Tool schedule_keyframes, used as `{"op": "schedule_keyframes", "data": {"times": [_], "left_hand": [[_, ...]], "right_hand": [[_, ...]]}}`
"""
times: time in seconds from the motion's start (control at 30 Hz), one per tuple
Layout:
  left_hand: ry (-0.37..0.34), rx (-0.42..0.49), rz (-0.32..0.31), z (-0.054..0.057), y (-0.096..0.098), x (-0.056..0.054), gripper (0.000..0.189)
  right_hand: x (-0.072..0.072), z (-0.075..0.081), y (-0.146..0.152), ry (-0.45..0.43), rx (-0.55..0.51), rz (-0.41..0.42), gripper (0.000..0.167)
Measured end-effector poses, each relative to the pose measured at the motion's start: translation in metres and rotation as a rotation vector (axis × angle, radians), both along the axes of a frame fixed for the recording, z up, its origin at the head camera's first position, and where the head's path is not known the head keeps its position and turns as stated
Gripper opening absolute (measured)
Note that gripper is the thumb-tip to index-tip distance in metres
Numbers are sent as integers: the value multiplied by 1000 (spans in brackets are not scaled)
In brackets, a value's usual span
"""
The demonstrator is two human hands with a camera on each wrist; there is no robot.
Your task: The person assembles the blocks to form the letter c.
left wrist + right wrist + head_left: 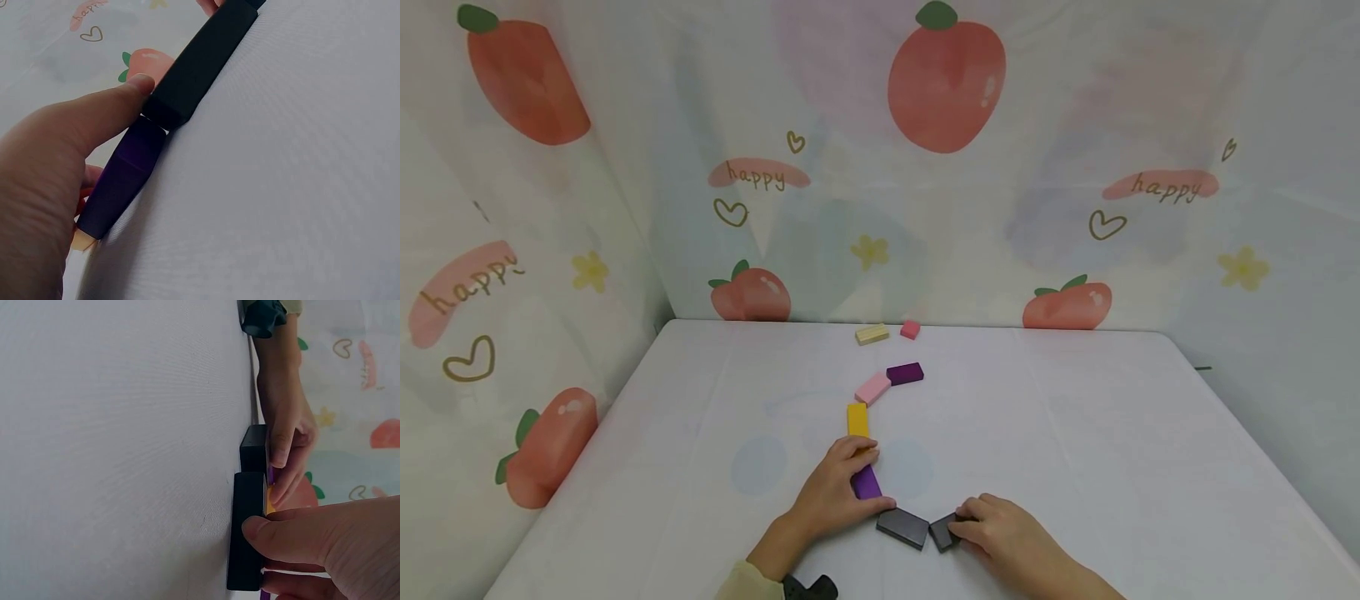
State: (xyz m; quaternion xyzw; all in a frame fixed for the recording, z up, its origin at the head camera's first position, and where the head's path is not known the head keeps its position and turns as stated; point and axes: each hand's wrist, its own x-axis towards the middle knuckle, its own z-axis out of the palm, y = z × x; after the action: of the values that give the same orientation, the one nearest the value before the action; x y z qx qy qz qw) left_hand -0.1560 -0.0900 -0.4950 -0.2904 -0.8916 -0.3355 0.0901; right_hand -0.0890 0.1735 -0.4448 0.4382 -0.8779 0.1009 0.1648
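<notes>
Coloured rectangular blocks form a curved row on the table. My left hand [838, 487] spans the purple block [866, 482], its fingers at the near end of the yellow block [857, 418]. The left thumb touches the corner of a dark grey block [902, 528], also seen in the left wrist view. Between thumb and fingers, my right hand [1011, 533] pinches a second dark grey block [245, 537] at the row's near right end. That block stands end to end with the first, at an angle. My right fingertips are partly hidden behind it in the right wrist view.
Farther along the row lie a pink block [873, 388] and a dark purple block [906, 374]. Near the table's far edge are a pale yellow block [872, 334] and a small red block [910, 330]. A printed cloth [940, 242] hangs behind the white table [1075, 433].
</notes>
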Motion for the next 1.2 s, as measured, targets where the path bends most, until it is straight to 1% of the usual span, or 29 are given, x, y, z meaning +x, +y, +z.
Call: {"op": "schedule_keyframes", "data": {"times": [0.57,0.83,1.2], "left_hand": [[17,-7,-9,0,0,-1,71],[22,-10,-9,-1,-1,-1,71],[2,-8,-5,0,-1,-1,71]], "right_hand": [[-1,-2,0,24,-44,-7,22],[-2,-5,0,64,-76,-1,24],[-4,-3,0,42,-97,-2,22]]}}
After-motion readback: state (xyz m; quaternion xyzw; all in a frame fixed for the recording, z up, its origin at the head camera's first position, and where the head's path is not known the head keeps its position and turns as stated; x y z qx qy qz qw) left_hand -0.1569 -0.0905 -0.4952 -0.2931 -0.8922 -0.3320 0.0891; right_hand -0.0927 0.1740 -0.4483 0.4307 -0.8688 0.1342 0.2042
